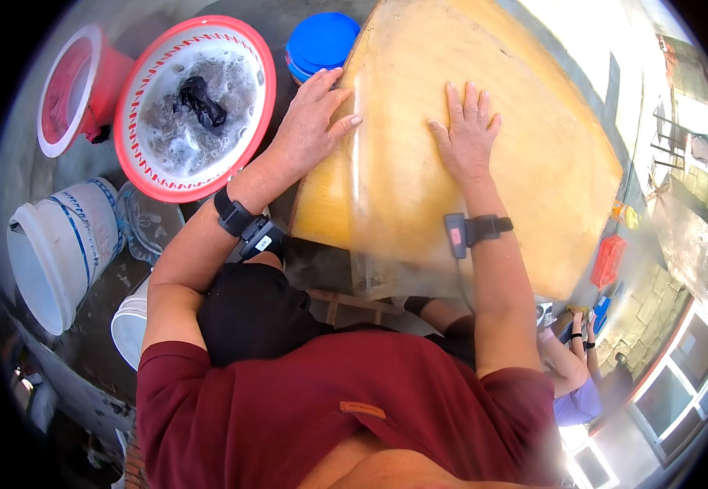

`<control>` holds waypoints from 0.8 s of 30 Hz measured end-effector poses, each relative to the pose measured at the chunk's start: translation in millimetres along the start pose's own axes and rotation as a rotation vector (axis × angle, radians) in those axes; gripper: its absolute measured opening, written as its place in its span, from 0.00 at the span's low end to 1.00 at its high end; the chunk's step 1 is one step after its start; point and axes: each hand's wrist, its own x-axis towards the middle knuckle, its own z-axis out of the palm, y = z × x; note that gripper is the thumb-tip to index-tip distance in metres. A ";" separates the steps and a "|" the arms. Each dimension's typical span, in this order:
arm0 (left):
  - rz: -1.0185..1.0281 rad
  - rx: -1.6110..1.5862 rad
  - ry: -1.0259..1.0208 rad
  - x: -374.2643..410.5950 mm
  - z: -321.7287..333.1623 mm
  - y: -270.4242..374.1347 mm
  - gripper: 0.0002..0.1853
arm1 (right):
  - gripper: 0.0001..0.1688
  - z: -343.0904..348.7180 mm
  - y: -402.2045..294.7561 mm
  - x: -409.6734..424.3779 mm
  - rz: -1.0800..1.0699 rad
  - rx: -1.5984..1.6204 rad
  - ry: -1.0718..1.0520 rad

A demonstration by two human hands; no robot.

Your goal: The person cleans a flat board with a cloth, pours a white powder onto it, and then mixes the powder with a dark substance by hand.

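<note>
A wooden board or tabletop (531,159) lies before me, its left part covered by a clear plastic sheet (378,272). Near its left edge rests my left hand (316,119), fingers spread, with the thumb on the plastic. My right hand (469,134) lies flat on the board with its fingers apart. Neither hand holds anything. Left of my left hand stands a red-rimmed basin (122,110) of sudsy, greyish water, in which a dark wet cloth (202,102) floats. Just beyond my left fingertips is a container with a blue lid (323,41).
At the left are a red and white basin (88,91), a white bucket (72,238), a clear basin (149,220) and another white container (130,324). A red plastic basket (608,261) sits right of the board. Another person (574,373) is at the lower right.
</note>
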 end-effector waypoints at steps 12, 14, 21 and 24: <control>-0.494 -0.438 -0.170 11.4 9.9 33.4 0.08 | 0.38 -46.7 104.4 -45.5 0.034 0.421 -0.066; -0.630 -0.483 -0.276 14.4 2.1 44.2 0.08 | 0.37 -58.3 163.4 -101.8 0.180 0.274 -0.150; -0.948 -0.542 -0.624 22.6 -27.0 69.2 0.20 | 0.45 -87.2 295.3 -298.2 1.024 0.120 -0.430; -0.839 -0.370 -0.623 22.6 -26.3 84.1 0.22 | 0.47 -80.9 332.9 -340.9 1.155 0.173 -0.361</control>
